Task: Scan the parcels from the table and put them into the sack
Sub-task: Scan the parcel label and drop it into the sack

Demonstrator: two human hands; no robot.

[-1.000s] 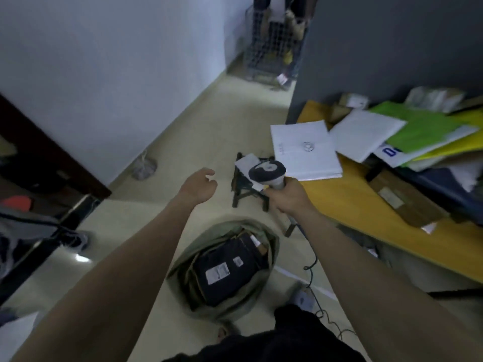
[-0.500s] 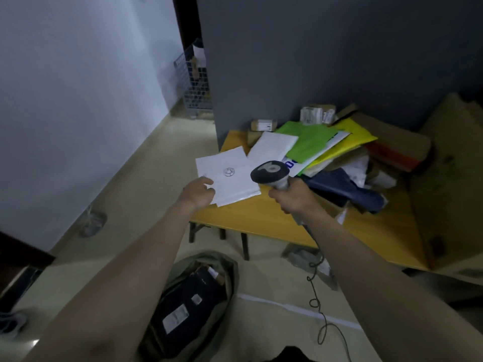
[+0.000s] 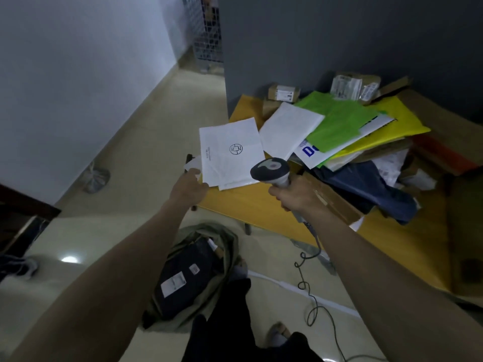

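Olive-green fabric sack [image 3: 224, 239] lay open-mouthed on the floor below the near edge of the yellow table [image 3: 251, 205]. Inside it: one dark parcel [image 3: 188, 278], white labels facing up, long axis running from the near left toward the table (other contents hidden by the folds).

White flat mailer [image 3: 230, 150] lay at the table's left corner, printed face up with a round logo near its middle. Its long axis ran from the near edge away toward the grey partition [image 3: 339, 43]; the near left corner overhung the table edge. Left hand [image 3: 189, 189] was at that corner, fingers curled at the mailer's edge; whether they pinched it or only touched could not be told.

Right hand [image 3: 292, 195] gripped the handle of the corded scanner [image 3: 270, 169], fingers wrapped round it, scanner head pointing left toward the white mailer. Its cable [image 3: 311, 291] trailed to the floor.

Remaining parcels sat heaped to the right: second white mailer [image 3: 287, 129], green mailer [image 3: 339, 121], yellow mailer [image 3: 402, 121], dark blue bag [image 3: 366, 189], and cardboard boxes [image 3: 283, 92] against the partition.
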